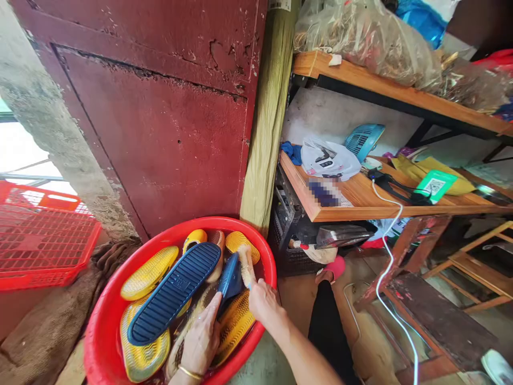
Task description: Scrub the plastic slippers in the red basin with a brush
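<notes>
A red basin (93, 336) holds several shoes and slippers, some with yellow soles. Inside it my left hand (200, 334), with a gold bangle at the wrist, is closed on a blue slipper (230, 278), which is tilted on its side. My right hand (266, 302) grips a scrub brush (246, 267) whose pale bristles are against or close beside that slipper. A second blue slipper (176, 294) lies sole up on the pile, left of my hands. Around it are a yellow sole (150, 272) and another yellow sole (236, 323) beneath my hands.
Behind the basin stands a worn red door (160, 133). A red plastic crate (44, 235) is at the left, above brown sacking (44, 326). To the right, a wooden desk (360, 211) bears a blue fan (364, 140) and bags; a white cable (385, 267) hangs down from it.
</notes>
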The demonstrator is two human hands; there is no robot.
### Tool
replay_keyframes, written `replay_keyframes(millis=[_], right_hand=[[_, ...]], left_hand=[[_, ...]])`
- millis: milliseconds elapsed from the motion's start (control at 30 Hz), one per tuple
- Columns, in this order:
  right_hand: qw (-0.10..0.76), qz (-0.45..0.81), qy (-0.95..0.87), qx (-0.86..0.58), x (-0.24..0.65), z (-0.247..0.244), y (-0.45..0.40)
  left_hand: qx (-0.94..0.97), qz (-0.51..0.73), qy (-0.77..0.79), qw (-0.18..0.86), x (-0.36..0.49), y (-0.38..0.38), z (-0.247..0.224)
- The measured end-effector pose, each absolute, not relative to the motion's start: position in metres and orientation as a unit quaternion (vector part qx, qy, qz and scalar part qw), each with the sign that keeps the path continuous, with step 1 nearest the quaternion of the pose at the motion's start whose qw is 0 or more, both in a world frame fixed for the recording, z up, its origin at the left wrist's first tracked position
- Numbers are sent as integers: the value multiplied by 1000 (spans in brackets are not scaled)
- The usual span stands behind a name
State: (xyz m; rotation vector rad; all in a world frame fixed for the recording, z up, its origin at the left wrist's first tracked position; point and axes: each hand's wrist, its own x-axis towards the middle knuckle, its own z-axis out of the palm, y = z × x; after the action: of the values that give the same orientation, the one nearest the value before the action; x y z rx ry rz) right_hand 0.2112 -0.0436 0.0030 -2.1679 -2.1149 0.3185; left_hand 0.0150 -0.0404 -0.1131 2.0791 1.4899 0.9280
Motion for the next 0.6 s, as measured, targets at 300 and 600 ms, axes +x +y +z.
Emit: replay_keyframes(millis=[300, 600], right_hand=[[-62, 137, -708, -690, 175, -55, -130], [24, 101, -704, -703, 218, 14, -25]], left_hand=[[660, 375, 554, 341, 7, -37, -97], [626, 392, 495, 458, 15, -43, -94]])
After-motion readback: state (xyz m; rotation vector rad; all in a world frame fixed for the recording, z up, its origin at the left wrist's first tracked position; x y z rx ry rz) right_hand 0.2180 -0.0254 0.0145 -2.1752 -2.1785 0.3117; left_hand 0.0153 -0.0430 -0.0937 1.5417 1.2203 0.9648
